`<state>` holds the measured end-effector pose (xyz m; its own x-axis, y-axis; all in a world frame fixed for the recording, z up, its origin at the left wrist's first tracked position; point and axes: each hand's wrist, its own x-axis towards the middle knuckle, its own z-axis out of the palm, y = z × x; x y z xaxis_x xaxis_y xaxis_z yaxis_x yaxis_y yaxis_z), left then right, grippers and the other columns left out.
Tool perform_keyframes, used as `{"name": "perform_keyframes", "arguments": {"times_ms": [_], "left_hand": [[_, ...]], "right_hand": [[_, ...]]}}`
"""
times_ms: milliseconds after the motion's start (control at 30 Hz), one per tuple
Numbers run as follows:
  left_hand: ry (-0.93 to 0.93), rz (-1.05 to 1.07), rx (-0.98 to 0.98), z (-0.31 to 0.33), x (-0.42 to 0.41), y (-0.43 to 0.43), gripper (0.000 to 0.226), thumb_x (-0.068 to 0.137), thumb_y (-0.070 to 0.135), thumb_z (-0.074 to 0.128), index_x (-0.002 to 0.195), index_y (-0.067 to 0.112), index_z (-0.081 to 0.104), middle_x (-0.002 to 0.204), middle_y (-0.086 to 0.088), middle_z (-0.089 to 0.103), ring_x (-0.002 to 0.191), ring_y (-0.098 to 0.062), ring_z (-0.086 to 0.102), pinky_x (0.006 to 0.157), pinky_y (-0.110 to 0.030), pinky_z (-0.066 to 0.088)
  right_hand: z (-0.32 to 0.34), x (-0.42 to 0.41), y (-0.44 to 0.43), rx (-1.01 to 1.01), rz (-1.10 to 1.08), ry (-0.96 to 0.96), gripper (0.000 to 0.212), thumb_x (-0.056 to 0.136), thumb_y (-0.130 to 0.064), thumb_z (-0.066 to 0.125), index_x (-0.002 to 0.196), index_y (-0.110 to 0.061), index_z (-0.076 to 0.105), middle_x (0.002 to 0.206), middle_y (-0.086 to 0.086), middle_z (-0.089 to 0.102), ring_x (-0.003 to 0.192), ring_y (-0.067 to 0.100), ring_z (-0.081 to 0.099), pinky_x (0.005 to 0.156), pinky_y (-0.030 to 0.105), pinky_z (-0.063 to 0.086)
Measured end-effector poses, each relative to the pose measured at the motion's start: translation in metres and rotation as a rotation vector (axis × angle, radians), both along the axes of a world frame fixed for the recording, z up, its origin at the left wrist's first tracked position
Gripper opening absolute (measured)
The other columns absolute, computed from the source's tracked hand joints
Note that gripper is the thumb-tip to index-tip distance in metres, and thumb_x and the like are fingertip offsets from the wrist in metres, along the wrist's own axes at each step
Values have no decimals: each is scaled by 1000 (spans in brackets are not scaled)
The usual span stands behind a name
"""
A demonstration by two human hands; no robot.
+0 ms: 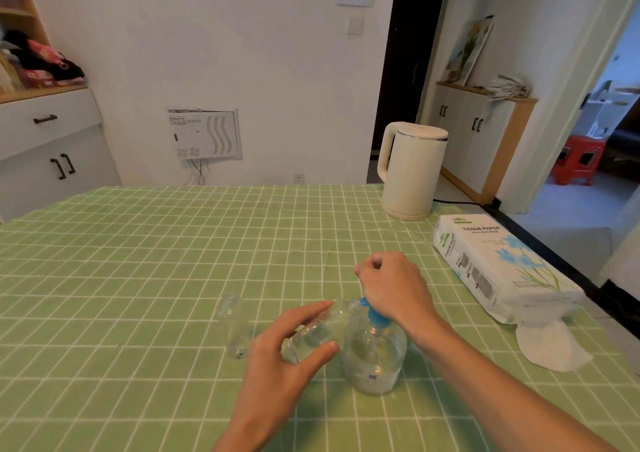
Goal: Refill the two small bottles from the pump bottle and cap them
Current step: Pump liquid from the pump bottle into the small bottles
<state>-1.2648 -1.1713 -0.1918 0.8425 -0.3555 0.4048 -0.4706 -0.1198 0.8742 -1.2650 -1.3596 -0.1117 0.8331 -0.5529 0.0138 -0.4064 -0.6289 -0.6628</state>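
Near the middle of the table's point(138, 261) front half, on green checked cloth: pump bottle point(375, 360) standing upright, clear, partly filled with clear liquid, blue pump head point(376, 316) on top.

Right hand point(393, 287) sits on the pump head from above. Grip closed over it, fingers curled down on the far side. The blue nozzle pokes out from under the hand toward 10 o'clock.

Left hand point(277, 358) comes in from 7 o'clock of the pump bottle and holds the tilted small bottle point(320, 330). Grip clamped on its body: thumb on the near side, fingers across the far side. This bottle is clear and lies aslant, mouth up at the nozzle, base down toward 8 o'clock. Whether its side touches the pump bottle's shoulder cannot be told.

Second small bottle point(236, 327) stands upright on the cloth at 9 o'clock of the pump bottle, just beyond the left fingertips, no hand on it. Clear; its fill level is too faint to read.

Elsewhere on the table:
- Cream kettle point(408, 171) at 1 o'clock, at the far edge.
- Tissue pack point(502, 271) lying flat at 2 o'clock, along the right edge.
- Loose white tissue sheet point(550, 347) at 3 o'clock, at the pack's near end.
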Motion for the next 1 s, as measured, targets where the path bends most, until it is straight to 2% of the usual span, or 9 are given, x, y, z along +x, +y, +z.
{"name": "perform_keyframes", "arguments": {"times_ms": [100,267,333,367,433,700,800,900,1000], "left_hand": [[-7,0,3,0,-1,-1,52,81,9,88,123,36,75,118,24,77,115,2,70,92,-2,44],[2,2,8,-1,-3,0,53,81,11,89,124,38,74,116,25,78,115,1,70,92,-4,45],[2,3,15,0,-4,1,53,81,12,89,124,39,74,117,26,77,116,1,70,92,-5,44],[3,5,14,1,-4,1,53,81,12,89,124,40,74,117,26,77,115,1,70,92,-5,44],[5,10,7,2,-4,1,53,81,12,89,124,40,74,116,26,77,115,2,70,91,-4,44],[3,23,-5,0,-1,1,54,81,13,89,124,43,74,115,27,77,114,1,70,91,-4,44],[-8,19,-15,0,1,0,54,81,13,89,123,41,74,117,27,77,115,2,69,92,-4,44],[-12,7,-18,-1,2,-1,53,80,10,89,123,37,75,117,25,77,114,3,69,92,-3,45],[0,1,-11,-3,0,-2,53,80,11,89,124,38,75,117,25,77,114,0,70,92,-6,46]], "right_hand": [[-1,-2,1,2,-8,12,31,100,-23,54,107,-6,79,112,10,82,93,33,78,87,50,62],[-1,-3,2,10,-19,2,31,100,-24,54,103,-5,79,107,9,83,94,36,77,83,47,62],[-2,0,-1,15,-15,-4,31,99,-23,54,83,-3,71,96,7,83,86,38,76,73,43,59],[-2,1,-2,19,-10,-11,33,99,-23,55,71,-8,62,81,6,79,73,36,71,67,40,53],[1,2,-3,12,6,-9,33,99,-24,56,67,-19,52,63,3,57,60,26,51,63,35,41],[1,7,-5,-6,13,-30,31,99,-21,57,68,-21,52,63,9,52,62,23,44,63,36,39],[-1,3,-3,-6,-4,-28,28,98,-21,56,74,-8,64,90,17,80,71,32,66,67,40,53],[0,-1,1,3,-9,-1,30,99,-22,56,103,-2,79,119,13,81,106,38,76,91,51,62],[-2,-1,-1,-12,-8,-6,31,99,-23,56,105,-3,79,119,13,81,96,37,78,88,52,62]]}}
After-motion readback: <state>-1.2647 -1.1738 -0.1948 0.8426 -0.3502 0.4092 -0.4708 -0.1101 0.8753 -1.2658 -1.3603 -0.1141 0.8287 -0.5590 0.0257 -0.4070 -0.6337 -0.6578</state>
